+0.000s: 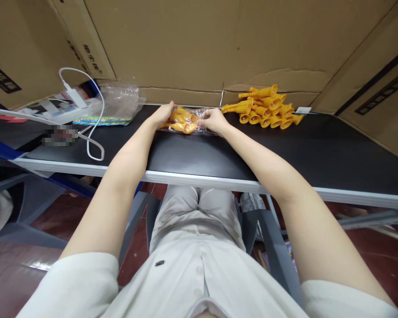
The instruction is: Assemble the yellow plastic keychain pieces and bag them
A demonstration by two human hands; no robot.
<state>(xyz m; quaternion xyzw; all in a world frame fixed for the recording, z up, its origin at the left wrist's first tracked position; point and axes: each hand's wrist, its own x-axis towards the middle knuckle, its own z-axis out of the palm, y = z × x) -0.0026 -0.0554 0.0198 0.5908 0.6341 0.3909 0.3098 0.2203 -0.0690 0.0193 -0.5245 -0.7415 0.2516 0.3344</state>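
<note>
A clear plastic bag (204, 129) lies on the black tabletop with several yellow-orange toy trumpets (185, 127) inside it. My left hand (164, 115) grips the bag's left end, its thumb upward and the other fingers partly hidden behind the plastic. At the right end, the fingers of my right hand (214, 120) pinch the plastic. Just right of that hand sits a pile of loose yellow-orange toy trumpets (268, 108), most with their flared ends facing me.
Flat clear bags with a colourful edge (116, 108) lie at the left, beside a white cable (102, 106) and a power strip (64, 114). Cardboard walls (185, 48) enclose the back and sides. A metal edge (199, 179) runs along the table's front.
</note>
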